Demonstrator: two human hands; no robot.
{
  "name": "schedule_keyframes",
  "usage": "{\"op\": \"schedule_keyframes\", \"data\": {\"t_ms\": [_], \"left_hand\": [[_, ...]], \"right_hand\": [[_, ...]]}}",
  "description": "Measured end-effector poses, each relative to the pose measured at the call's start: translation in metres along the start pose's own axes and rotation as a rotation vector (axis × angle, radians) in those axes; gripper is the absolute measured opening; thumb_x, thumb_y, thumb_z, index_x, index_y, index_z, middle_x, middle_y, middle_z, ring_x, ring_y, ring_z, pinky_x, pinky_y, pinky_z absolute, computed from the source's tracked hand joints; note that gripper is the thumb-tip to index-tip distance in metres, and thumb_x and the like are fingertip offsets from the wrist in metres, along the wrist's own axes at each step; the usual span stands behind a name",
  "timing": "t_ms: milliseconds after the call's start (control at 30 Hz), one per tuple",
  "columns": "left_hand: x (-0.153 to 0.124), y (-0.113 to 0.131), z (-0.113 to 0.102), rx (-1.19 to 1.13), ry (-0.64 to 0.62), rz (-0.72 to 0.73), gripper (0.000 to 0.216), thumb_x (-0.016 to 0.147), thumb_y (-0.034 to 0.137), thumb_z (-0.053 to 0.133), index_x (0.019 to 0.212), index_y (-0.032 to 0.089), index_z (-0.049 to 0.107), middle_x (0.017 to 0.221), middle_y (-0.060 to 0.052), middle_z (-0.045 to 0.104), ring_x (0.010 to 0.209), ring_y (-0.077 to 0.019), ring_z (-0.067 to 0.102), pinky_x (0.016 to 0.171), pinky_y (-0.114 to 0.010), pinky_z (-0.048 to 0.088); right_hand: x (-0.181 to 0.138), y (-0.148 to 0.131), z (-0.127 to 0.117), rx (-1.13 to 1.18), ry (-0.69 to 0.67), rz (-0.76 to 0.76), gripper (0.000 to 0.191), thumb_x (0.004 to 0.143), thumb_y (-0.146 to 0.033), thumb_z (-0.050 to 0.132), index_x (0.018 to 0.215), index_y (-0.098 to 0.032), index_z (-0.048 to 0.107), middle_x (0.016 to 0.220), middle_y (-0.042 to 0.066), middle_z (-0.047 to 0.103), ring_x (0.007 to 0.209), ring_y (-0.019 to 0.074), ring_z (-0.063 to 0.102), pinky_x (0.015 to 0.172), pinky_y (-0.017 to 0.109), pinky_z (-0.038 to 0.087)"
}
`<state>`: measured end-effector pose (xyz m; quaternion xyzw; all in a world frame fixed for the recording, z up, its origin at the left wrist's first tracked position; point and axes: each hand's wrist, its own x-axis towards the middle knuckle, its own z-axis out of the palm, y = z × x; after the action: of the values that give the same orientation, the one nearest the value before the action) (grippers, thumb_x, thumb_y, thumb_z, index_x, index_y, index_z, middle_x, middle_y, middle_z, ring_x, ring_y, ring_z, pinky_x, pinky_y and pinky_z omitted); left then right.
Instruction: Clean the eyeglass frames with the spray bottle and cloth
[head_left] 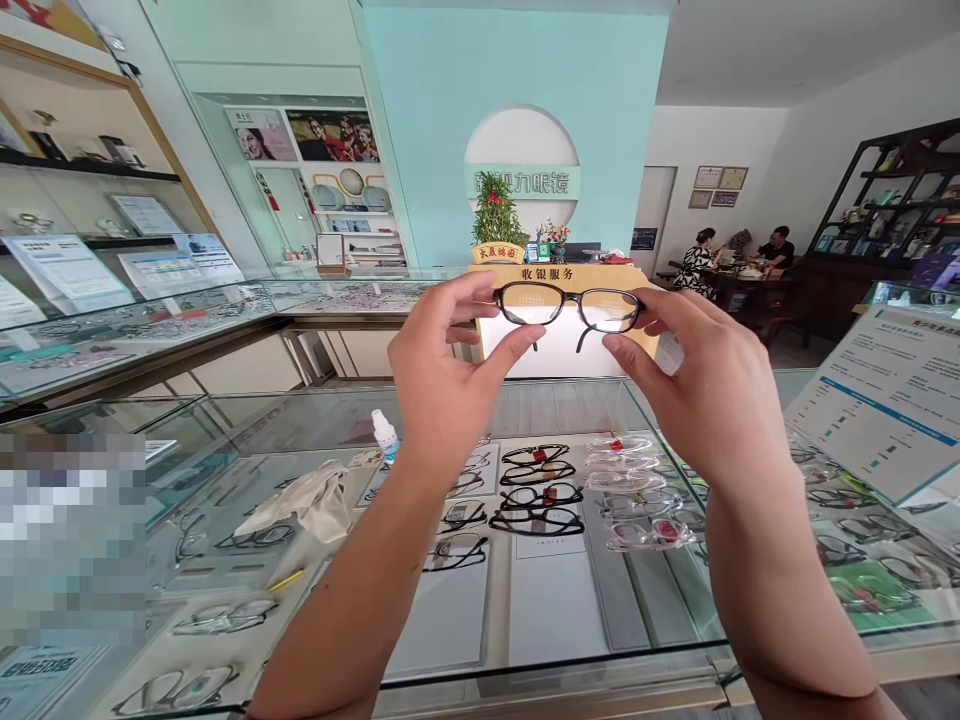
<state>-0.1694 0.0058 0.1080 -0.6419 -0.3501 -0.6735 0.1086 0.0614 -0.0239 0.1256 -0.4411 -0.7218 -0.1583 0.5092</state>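
Note:
Both my hands hold up a pair of black-framed eyeglasses [571,297] above the glass display counter. My left hand [457,350] grips the left end of the frame between fingers and thumb. At the other end, my right hand [690,370] pinches the frame near the hinge, its thumb below. The temple tips show under the lenses, pointing down. Beneath my hands, rows of dark eyeglasses [536,522] and clear or pink-framed eyeglasses [649,535] lie in the display counter [555,665]. Part of each temple is hidden by my fingers.
On the counter's glass stand a white spray bottle [385,436] and a crumpled beige cloth [311,502]. A yellow pen-like stick [287,580] lies nearby. A printed sign [889,400] leans at right. Beyond is a cashier desk [491,345]; two people [776,250] sit at a back table.

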Motion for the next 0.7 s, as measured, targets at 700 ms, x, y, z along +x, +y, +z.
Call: {"op": "schedule_keyframes", "data": {"t_ms": [700], "left_hand": [[-0.0037, 0.0083, 0.0022, 0.030, 0.006, -0.013, 0.039, 0.088, 0.042, 0.095, 0.117, 0.029, 0.072, 0.116, -0.004, 0.084, 0.107, -0.0255, 0.082, 0.088, -0.040, 0.064]], "right_hand": [[-0.0034, -0.0043, -0.0055, -0.139, -0.018, -0.045, 0.029, 0.107, -0.035, 0.064, 0.130, -0.022, 0.076, 0.102, 0.013, 0.076, 0.084, 0.0302, 0.066, 0.072, 0.041, 0.046]]}}
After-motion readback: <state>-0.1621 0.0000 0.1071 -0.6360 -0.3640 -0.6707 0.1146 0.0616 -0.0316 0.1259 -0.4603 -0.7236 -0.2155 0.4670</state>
